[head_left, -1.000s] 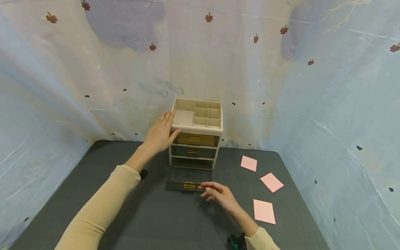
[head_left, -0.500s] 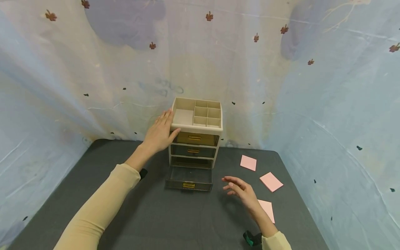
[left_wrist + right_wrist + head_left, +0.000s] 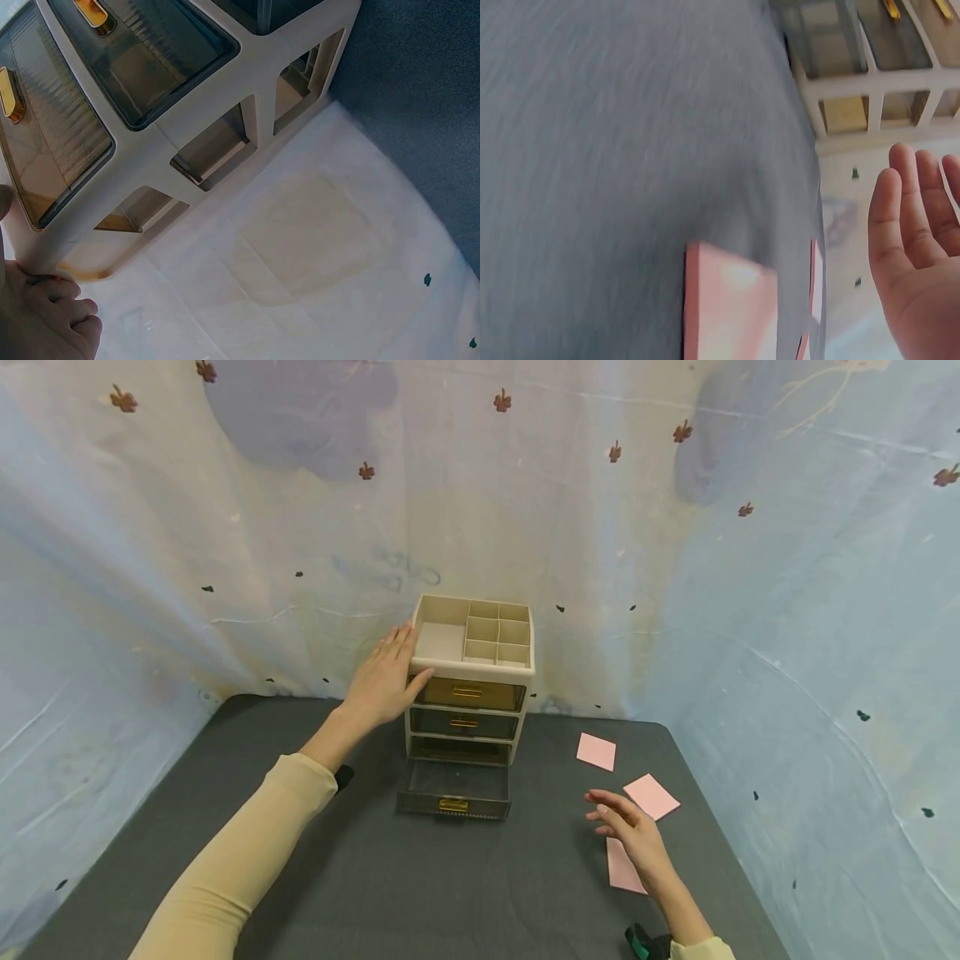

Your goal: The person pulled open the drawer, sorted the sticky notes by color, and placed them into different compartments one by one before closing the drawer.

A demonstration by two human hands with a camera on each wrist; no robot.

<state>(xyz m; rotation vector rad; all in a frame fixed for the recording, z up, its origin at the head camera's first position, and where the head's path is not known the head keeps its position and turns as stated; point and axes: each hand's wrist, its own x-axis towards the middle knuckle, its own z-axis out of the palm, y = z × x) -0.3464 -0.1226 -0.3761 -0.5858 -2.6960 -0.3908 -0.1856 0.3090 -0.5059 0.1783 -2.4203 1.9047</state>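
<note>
A cream desk organizer (image 3: 474, 670) with smoky drawers stands at the back of the table. Its bottom drawer (image 3: 453, 793) is pulled out toward the front, while the two drawers above are closed. My left hand (image 3: 381, 681) rests flat against the organizer's upper left side, fingers straight and thumb at the front edge. On the right, my right hand (image 3: 630, 835) hovers with relaxed fingers and holds nothing. It partly covers the nearest pink sticky note pad (image 3: 622, 868). Just beyond the fingers lies a second pink pad (image 3: 651, 797), and a third pad (image 3: 596, 752) sits farther back.
The organizer's top tray (image 3: 442, 642) has one large compartment and several small ones. A dark cloth covers the table (image 3: 450, 893). A patterned curtain (image 3: 570, 527) hangs close behind the table and along both sides.
My right hand has moved right, away from the pulled-out bottom drawer's front to over the nearest pink pad. The left hand stays in place against the organizer.
</note>
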